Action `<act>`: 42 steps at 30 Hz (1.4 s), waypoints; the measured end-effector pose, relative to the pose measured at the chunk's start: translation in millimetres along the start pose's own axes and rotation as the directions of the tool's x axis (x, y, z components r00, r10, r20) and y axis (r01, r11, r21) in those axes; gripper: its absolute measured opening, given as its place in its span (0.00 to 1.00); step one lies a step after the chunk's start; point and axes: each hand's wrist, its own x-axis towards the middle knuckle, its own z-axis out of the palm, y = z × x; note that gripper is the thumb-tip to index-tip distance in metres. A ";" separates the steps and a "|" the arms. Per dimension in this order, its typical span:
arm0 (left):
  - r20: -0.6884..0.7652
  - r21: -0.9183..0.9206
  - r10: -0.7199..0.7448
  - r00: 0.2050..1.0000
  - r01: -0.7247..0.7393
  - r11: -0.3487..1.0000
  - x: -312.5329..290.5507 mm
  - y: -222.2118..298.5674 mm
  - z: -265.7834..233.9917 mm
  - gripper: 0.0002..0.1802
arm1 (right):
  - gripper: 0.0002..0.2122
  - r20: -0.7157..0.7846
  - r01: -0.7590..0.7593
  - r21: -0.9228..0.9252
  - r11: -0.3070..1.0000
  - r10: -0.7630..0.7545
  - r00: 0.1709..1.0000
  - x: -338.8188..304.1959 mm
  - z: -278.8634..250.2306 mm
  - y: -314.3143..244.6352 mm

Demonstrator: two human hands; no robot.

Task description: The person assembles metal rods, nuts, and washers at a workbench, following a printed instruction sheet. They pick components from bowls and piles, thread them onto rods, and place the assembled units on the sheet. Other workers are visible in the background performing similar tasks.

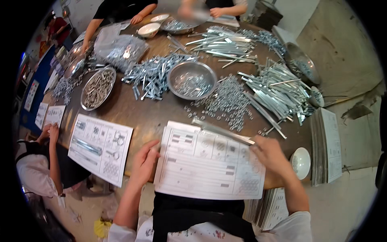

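A stack of printed card sheets [201, 169] lies in front of me at the table's near edge. My left hand [144, 163] is beside its left edge, holding nothing I can see, with thumb and fingers loosely bent and slightly apart. At the upper right corner my right hand [271, 153] is closed on one end of a flat metal bar [221, 132], which lies slanted along the sheet's top edge. Beyond the bar are a spread pile of small metal nuts [231, 97] and a steel bowl [173, 82] with loose hardware in it.
Long metal bars [278, 86] are heaped at the right. Short metal pieces [151, 74], an oval steel bowl [84, 99] and another printed sheet [125, 161] are left. A white bowl [300, 163] and stacked cards [331, 145] stand right. Other people's hands [137, 18] work around the table.
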 end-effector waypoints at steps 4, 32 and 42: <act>0.088 0.106 -0.014 0.996 0.005 0.994 -7.2 7.1 1.7 0.21 | 0.10 0.093 0.112 -0.067 0.991 -0.106 0.990 -20.7 75.2 -27.8; 0.424 0.374 0.149 0.893 -0.323 0.869 -3.9 6.2 22.8 0.18 | 0.06 0.157 0.125 -0.308 0.943 -0.079 0.984 -15.4 71.4 -118.2; 0.466 0.389 0.142 0.873 -0.346 0.854 -4.2 10.3 24.0 0.21 | 0.14 -0.208 0.199 -0.134 0.971 -0.224 0.952 -17.2 139.4 -107.8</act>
